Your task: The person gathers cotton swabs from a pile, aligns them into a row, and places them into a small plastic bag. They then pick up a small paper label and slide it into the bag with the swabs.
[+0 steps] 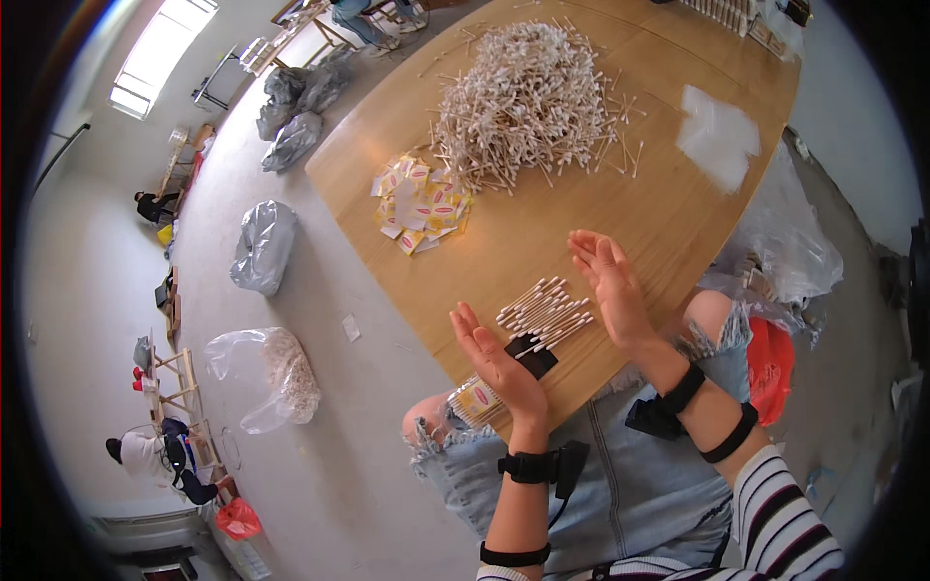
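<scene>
Holding left hand (499, 366) and right hand (617, 295) open, with one batch of cotton swabs (542, 310) between, near frame centre.
Showing one swab heap (523, 102), upper centre; one card pile (415, 205), upper centre-left.

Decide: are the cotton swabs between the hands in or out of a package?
Out: the cotton swabs lie loose and uncovered on the table.

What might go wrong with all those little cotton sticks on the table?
The small group of swabs lies loose between the open left hand and right hand, so a bump might scatter it.

The pack of swabs sits by the edge of the table, close to the left hand, so a nudge could knock it off.

The big pile sits right beside the paper cards, so if it slides, they may get mixed up.
</scene>
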`<control>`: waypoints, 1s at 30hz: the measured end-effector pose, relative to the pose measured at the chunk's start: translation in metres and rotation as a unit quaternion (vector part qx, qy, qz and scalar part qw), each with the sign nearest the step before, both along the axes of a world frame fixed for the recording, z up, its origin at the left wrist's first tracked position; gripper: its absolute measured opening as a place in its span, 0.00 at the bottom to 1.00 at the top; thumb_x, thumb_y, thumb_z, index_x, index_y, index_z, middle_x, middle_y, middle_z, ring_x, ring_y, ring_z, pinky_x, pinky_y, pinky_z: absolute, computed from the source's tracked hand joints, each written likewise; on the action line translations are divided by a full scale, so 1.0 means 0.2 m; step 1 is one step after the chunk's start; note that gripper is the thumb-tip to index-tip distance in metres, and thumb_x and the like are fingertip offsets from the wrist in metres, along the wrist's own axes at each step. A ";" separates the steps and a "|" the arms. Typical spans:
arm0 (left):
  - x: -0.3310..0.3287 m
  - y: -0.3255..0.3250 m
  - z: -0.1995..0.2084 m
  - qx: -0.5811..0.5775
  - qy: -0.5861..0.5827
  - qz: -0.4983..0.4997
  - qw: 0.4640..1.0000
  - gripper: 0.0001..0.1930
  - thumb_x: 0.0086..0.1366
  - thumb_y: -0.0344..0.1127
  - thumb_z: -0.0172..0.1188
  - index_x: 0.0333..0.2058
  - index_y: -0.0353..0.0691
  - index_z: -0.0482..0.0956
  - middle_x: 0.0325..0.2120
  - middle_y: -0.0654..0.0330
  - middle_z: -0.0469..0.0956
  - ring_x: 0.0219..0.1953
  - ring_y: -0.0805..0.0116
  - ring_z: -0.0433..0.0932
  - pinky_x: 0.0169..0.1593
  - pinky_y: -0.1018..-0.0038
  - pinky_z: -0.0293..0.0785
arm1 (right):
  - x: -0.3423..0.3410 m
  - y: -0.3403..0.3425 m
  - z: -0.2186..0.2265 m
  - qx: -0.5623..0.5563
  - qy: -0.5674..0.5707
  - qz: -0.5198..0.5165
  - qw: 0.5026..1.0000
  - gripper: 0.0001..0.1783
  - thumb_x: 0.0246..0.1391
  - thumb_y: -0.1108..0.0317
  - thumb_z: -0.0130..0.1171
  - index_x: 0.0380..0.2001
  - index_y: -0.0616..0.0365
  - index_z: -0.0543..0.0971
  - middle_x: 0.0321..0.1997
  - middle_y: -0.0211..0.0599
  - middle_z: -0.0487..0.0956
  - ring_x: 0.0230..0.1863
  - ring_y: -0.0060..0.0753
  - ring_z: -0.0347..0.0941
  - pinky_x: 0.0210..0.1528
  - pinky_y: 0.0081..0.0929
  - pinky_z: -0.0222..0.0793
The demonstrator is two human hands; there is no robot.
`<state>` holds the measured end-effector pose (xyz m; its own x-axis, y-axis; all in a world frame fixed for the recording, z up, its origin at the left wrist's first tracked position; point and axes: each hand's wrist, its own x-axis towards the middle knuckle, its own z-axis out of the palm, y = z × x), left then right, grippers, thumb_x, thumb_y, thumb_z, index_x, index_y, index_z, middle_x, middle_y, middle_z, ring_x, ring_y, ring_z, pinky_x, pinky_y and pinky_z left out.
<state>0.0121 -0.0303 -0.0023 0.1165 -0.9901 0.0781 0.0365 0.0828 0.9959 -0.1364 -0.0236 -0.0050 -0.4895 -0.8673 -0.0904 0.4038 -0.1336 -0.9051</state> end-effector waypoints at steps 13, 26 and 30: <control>-0.05 -0.01 0.03 0.023 0.110 -0.042 0.993 0.35 0.76 0.56 0.33 0.70 0.36 0.45 0.70 0.49 0.49 0.74 0.59 0.43 0.73 0.62 0.34 | 0.09 -0.06 0.01 -0.046 0.012 0.112 0.993 0.42 0.67 0.38 0.37 0.63 0.70 0.60 0.66 0.53 0.64 0.71 0.41 0.57 0.73 0.36 0.49; -0.09 -0.02 0.06 0.050 0.133 -0.056 0.988 0.37 0.75 0.60 0.30 0.70 0.37 0.44 0.71 0.49 0.49 0.74 0.61 0.42 0.73 0.63 0.33 | 0.08 -0.09 -0.03 -0.071 -0.025 0.133 0.988 0.44 0.65 0.36 0.38 0.64 0.70 0.58 0.67 0.54 0.63 0.71 0.41 0.55 0.73 0.35 0.48; -0.08 -0.02 0.07 0.035 0.122 -0.051 0.991 0.36 0.75 0.60 0.30 0.70 0.38 0.45 0.71 0.49 0.49 0.74 0.61 0.42 0.73 0.64 0.33 | 0.03 -0.04 -0.01 -0.057 -0.023 0.101 0.993 0.44 0.65 0.37 0.38 0.64 0.69 0.58 0.67 0.52 0.63 0.72 0.41 0.55 0.73 0.35 0.48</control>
<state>-0.0047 -0.0338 0.0115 0.0218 -0.9997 -0.0099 0.2807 -0.0034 0.9598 -0.1297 -0.0322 -0.0065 -0.3013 -0.9535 -0.0048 0.4741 -0.1454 -0.8684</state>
